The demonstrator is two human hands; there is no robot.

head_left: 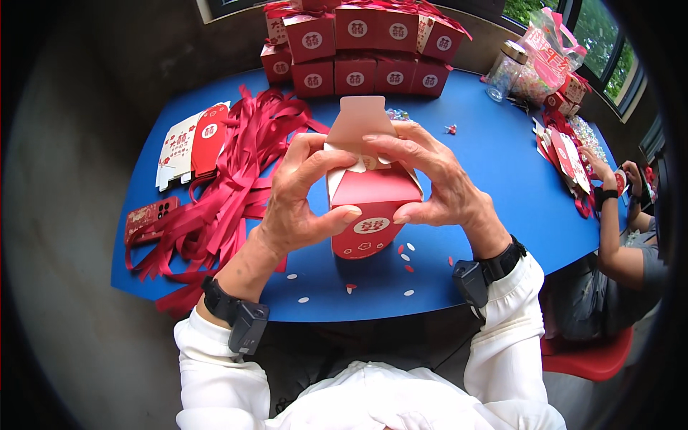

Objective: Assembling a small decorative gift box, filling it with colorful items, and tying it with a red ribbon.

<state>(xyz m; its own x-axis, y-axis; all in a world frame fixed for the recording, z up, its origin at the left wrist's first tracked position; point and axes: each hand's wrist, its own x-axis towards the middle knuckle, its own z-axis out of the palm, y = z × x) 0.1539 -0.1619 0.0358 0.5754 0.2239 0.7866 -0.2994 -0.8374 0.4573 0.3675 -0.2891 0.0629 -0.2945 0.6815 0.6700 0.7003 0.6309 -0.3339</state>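
Note:
Between my hands is a red gift box (376, 195) with a white round emblem on its front, tilted toward me above the blue table. Its pale top flap (363, 118) stands up at the far side. My left hand (308, 183) grips the box's left side, thumb on the front and fingers at the top edge. On the opposite side, my right hand (437, 175) holds it in the same way, its fingers pressing near the base of the flap. The inside of the box is hidden.
Red ribbons (240, 172) lie heaped at left, beside flat unfolded boxes (190, 143) and a phone (150, 218). Finished red boxes (358, 50) are stacked at the back. A jar (506, 69) stands at back right. Another person's hand (596, 163) works at the right. Small paper bits (408, 269) dot the front.

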